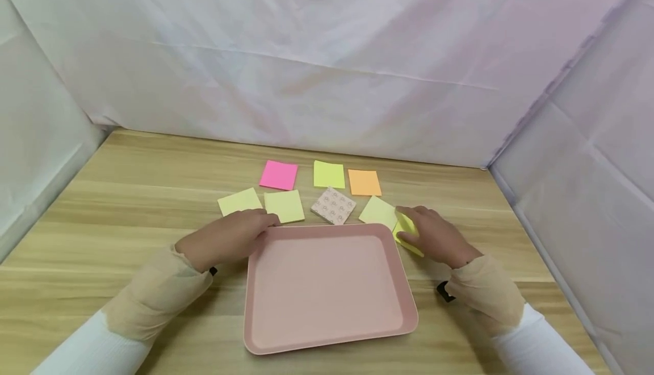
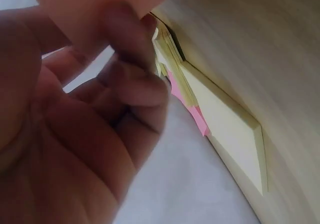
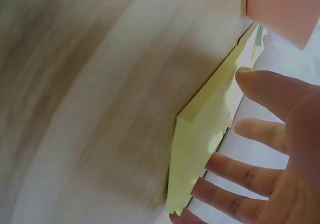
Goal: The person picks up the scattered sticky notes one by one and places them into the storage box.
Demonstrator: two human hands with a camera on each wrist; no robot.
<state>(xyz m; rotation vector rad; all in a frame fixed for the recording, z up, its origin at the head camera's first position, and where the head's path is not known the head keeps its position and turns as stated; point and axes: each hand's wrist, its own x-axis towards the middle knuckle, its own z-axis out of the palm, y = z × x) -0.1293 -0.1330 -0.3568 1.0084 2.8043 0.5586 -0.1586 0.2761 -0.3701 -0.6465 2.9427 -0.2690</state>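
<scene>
A pink tray (image 1: 327,284) lies in front of the person. The left hand (image 1: 230,236) grips its far left corner, and in the left wrist view its curled fingers (image 2: 132,79) overlap the tray's wall. At the tray's far right corner, the right hand (image 1: 434,233) spreads its thumb and fingers over a bright yellow sticky note pad (image 1: 407,230). The right wrist view shows these fingers (image 3: 245,174) mostly straight along that pad. Just left of it lies a pale yellow sticky note pad (image 1: 377,212). Another pale yellow pad (image 1: 240,201) is partly hidden behind the left hand.
Beyond the tray lie a third pale yellow pad (image 1: 284,206) and a patterned square block (image 1: 333,205). Farther back are pink (image 1: 279,175), lime (image 1: 329,174) and orange (image 1: 364,182) sticky note pads. White cloth (image 1: 306,68) walls the wooden table (image 1: 153,165) at the back and sides.
</scene>
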